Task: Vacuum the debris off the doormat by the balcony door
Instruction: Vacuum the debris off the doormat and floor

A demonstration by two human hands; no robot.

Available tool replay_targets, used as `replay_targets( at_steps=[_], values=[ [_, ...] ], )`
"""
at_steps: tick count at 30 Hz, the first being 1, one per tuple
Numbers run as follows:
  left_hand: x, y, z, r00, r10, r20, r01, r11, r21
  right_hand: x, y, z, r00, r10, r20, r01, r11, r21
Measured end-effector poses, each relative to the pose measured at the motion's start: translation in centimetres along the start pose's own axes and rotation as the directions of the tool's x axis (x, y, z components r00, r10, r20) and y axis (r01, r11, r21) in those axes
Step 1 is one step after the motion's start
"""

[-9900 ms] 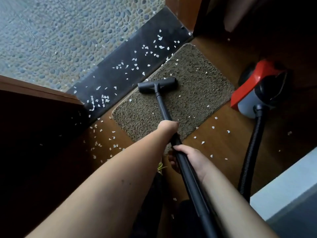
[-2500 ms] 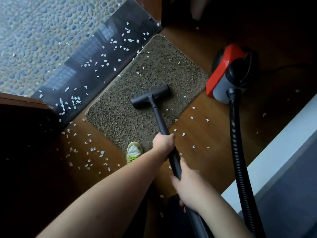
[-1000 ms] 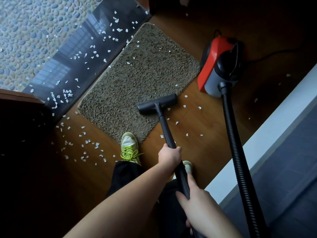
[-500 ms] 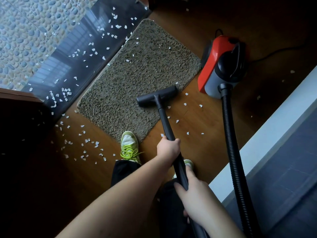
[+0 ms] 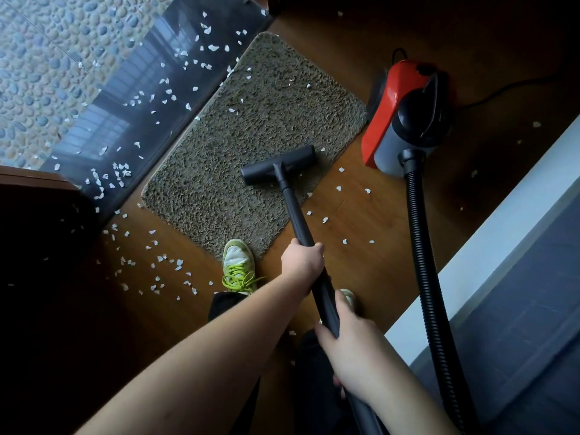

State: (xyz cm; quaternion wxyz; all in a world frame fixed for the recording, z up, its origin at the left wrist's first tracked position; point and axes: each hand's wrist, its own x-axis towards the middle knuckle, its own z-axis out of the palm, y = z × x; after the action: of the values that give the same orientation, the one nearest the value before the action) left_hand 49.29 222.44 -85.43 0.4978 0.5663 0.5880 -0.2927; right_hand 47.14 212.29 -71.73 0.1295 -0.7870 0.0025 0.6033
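A brown shaggy doormat [image 5: 251, 133] lies on the wooden floor beside the dark door threshold [image 5: 150, 98]. A few white debris flakes [image 5: 231, 110] sit on its far half. The black vacuum floor head [image 5: 279, 164] rests on the mat's near right edge. My left hand [image 5: 303, 260] grips the black wand [image 5: 296, 215] high up. My right hand [image 5: 348, 340] holds the wand lower down, close to me. The red and grey vacuum body [image 5: 405, 114] stands right of the mat, its ribbed hose [image 5: 423, 262] running back toward me.
Many white flakes lie on the threshold, on the floor left of the mat [image 5: 150, 265] and right of it [image 5: 339, 188]. My green-laced shoe [image 5: 237, 265] touches the mat's near corner. A white ledge [image 5: 489, 233] borders the right. A dark wooden door edge [image 5: 34, 186] stands at left.
The floor head has moved from the bare floor at the mat's right edge up onto the mat. Both hands keep their hold on the wand.
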Motion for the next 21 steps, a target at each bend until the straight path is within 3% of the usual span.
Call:
replay_targets(
  at_steps=[10, 21],
  values=[
    [-2.0, -5.2, 2.4, 0.999, -0.049, 0.012, 0.048, 0.996, 0.079, -2.0, 2.9, 1.9, 0.994, 0.096, 0.059, -0.09, 0.991, -0.1],
    [1.1, -1.5, 1.2, 1.0, -0.007, -0.014, 0.008, 0.998, 0.066, 1.1, 1.2, 1.3, 0.999, 0.039, 0.014, -0.039, 0.999, 0.011]
  ],
)
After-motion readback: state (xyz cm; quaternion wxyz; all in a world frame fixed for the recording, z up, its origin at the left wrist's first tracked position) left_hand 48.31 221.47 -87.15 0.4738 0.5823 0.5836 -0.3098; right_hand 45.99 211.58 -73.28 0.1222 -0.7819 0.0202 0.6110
